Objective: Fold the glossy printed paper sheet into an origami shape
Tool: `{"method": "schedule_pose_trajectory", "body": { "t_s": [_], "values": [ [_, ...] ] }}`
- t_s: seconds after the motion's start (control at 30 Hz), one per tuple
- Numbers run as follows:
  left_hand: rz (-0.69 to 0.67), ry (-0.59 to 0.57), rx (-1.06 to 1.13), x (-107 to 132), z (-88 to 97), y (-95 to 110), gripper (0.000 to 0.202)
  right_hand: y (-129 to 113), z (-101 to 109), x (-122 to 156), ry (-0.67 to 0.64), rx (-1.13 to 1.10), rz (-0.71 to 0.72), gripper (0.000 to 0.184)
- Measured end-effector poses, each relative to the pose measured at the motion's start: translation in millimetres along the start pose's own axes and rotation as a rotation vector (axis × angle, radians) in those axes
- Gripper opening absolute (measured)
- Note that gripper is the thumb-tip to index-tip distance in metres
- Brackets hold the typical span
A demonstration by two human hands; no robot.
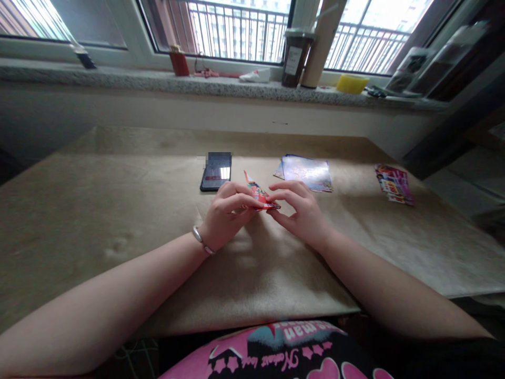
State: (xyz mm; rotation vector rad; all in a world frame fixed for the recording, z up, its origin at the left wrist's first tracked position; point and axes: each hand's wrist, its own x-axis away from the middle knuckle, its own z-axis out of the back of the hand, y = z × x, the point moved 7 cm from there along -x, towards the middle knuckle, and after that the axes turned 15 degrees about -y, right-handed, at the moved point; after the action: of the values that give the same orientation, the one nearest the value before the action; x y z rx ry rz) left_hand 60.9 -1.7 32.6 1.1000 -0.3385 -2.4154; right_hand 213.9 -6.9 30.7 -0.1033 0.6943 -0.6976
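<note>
Over the paper-covered worktop (98, 210), left hand (226, 213) and right hand (300, 210) both curled, pinching folded red paper (259, 193); on the windowsill (158, 79) beyond, a dark lidded cup (295, 58).

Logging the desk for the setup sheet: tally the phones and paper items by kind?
Phone: 1
Folded red paper, between left hand and right hand: 1
Paper stacks: 2, blue sheets and red-and-yellow printed sheets
Total: 4

Red patterned folded paper (258, 192), pink-and-black heart-print shirt (272, 345)
</note>
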Motion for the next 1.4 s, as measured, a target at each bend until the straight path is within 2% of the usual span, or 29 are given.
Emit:
{"method": "schedule_pose_trajectory", "body": {
  "t_s": [0.27, 0.43, 0.57, 0.7, 0.87, 1.17, 1.4],
  "values": [
    [0.013, 0.071, 0.19, 1.4, 1.3, -8.9, 0.001, 6.4, -1.0, 0.2, 0.006, -0.15, 0.011, 0.015],
    [0.032, 0.055, 0.214, 1.9, -1.5, -12.6, 0.005, -0.4, 13.9, 2.6, 0.136, -0.045, 0.034, 0.012],
    [0.035, 0.041, 0.173, 1.4, -3.3, -12.9, 0.009, -2.5, 18.1, 4.3, 0.175, 0.057, 0.037, 0.014],
    [0.084, 0.024, 0.124, 0.4, -3.0, -10.6, 0.006, -2.1, 14.3, 2.9, 0.127, 0.093, 0.06, 0.015],
    [0.124, 0.012, 0.141, 1.2, -3.0, -12.5, 0.004, -1.1, 10.7, -0.2, 0.062, 0.032, 0.091, 0.016],
    [0.167, 0.003, 0.263, 3.9, -8.9, -29.1, 0.004, 3.2, 11.2, 0.7, 0.051, -0.066, 0.053, 0.011],
    [0.141, -0.007, 0.188, 2.1, -7.0, -21.8, 0.003, 3.4, 13.6, 1.3, 0.066, -0.066, 0.059, 0.009]
  ]
}}
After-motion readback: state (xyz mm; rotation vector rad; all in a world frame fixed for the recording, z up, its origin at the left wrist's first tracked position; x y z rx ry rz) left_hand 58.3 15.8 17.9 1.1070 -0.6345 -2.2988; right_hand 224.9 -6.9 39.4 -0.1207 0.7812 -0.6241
